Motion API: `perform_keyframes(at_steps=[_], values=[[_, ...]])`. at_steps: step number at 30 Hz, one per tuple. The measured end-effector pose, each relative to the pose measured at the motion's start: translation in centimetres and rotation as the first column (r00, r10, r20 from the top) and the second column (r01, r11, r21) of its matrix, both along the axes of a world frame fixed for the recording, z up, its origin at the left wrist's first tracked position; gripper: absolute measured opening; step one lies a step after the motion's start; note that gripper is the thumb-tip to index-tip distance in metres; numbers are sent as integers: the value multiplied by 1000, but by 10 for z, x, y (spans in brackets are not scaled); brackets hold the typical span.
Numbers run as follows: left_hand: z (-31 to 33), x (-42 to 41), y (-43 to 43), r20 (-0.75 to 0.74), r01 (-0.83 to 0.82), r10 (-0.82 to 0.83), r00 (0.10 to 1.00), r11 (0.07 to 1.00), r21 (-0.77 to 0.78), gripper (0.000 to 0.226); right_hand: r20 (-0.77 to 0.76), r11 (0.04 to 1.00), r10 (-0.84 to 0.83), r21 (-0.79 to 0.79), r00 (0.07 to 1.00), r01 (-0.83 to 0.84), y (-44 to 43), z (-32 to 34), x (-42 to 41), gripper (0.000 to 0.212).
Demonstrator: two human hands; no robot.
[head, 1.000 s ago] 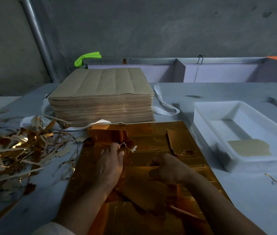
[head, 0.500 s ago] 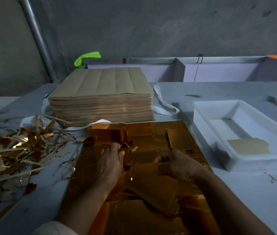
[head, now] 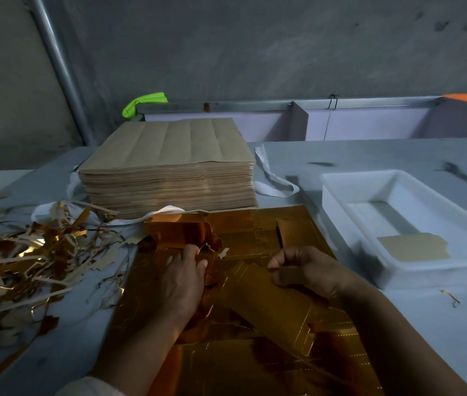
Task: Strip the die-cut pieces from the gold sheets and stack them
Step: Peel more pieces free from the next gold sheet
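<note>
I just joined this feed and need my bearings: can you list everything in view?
gold sheets: one pile, gold, centre front of table
cut piece: one, dull gold-brown, tilted over the gold sheets
brown stack: one, tan, behind the gold sheets
scraps: one heap, gold and tan, left
tray: one, white, right
card: one, tan, inside tray
strap: one, white, loose by brown stack
cloth: one, green, back ledge
left hand: pressing gold sheets
right hand: grip on cut piece
</note>
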State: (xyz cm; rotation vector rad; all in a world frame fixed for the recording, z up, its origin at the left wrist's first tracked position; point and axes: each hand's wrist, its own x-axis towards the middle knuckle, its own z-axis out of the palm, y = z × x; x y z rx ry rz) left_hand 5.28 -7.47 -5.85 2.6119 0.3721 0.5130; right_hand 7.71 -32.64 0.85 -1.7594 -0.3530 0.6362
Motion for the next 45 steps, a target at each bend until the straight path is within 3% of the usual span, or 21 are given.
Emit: perform_keyframes(at_steps=[11, 17, 22, 25, 28, 29, 31, 33, 34, 35, 37, 39, 42, 45], values=[[4, -2, -2, -18, 0, 0, 1000, 1000, 9, 29, 63, 997, -74, -21, 995, 76, -15, 7, 5, 12], [7, -6, 1, -41, 27, -26, 999, 999, 23, 31, -31, 964, -213, 154, 977, 215, -24, 32, 13, 10], [11, -8, 0, -68, 32, -44, 997, 986, -161, 45, -5, 948, -249, 204, 969, 245, -17, 38, 13, 10], [21, -7, 4, -134, 70, -108, 985, 961, -266, 34, 27, 955, -241, 182, 970, 232, -15, 39, 12, 12], [42, -9, 7, -193, 98, -150, 970, 962, -255, 20, 68, 963, -236, 149, 969, 224, -13, 37, 10, 7], [51, -10, 7, -148, 119, -147, 978, 976, -184, 21, 90, 967, -232, 132, 969, 219, -12, 37, 10, 7], [69, -14, 5, 130, 160, -163, 978, 986, 37, 27, 127, 974, -213, 109, 969, 200, -11, 37, 8, 9], [93, -22, -6, 390, 254, -289, 875, 957, 138, 24, 177, 982, -184, 81, 967, 172, -10, 38, 8, 10], [104, -24, -13, 406, 345, -364, 838, 931, 122, 18, 208, 987, -159, 61, 965, 150, -9, 39, 7, 10], [113, -24, -21, 351, 431, -429, 832, 899, 77, 19, 243, 993, -121, 34, 962, 116, -6, 40, 6, 10], [122, -21, -35, 63, 522, -519, 852, 852, -33, 36, 306, 999, -21, -29, 952, 31, 0, 44, 5, 11], [126, -16, -44, -191, 552, -582, 791, 812, -190, 40, 336, 995, 62, -95, 940, -31, 7, 48, 3, 11], [125, -13, -47, -258, 503, -615, 745, 773, -387, 23, 347, 994, 29, -104, 938, 8, 9, 49, 1, 10], [119, -14, -39, -198, 380, -516, 834, 795, -473, 11, 266, 964, -267, 61, 926, 261, -4, 45, 3, 14]])
